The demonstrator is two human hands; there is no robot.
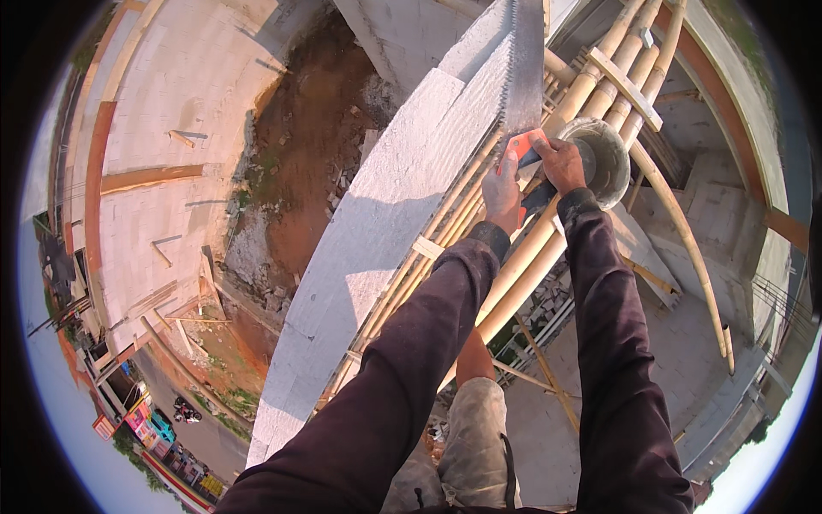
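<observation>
Both my hands are on the handle of a hand saw (pixel 524 86), whose broad grey blade points away from me with its teeth on the left. The handle is orange and black. My left hand (pixel 502 190) is closed along its left side. My right hand (pixel 562 164) pinches the handle's upper right part. Left of the saw runs the top of a pale block wall (pixel 368 223). Just right of my right hand sits a round, cement-stained bucket (pixel 618 154), beside thick bamboo poles (pixel 522 274).
A wooden crosspiece (pixel 625 88) lies over the bamboo at the far right. Beyond the wall on the left, bare red-brown ground (pixel 312 128) lies far below. A curved bamboo pole (pixel 685 231) hangs down right of the bucket. My legs (pixel 476 437) show below.
</observation>
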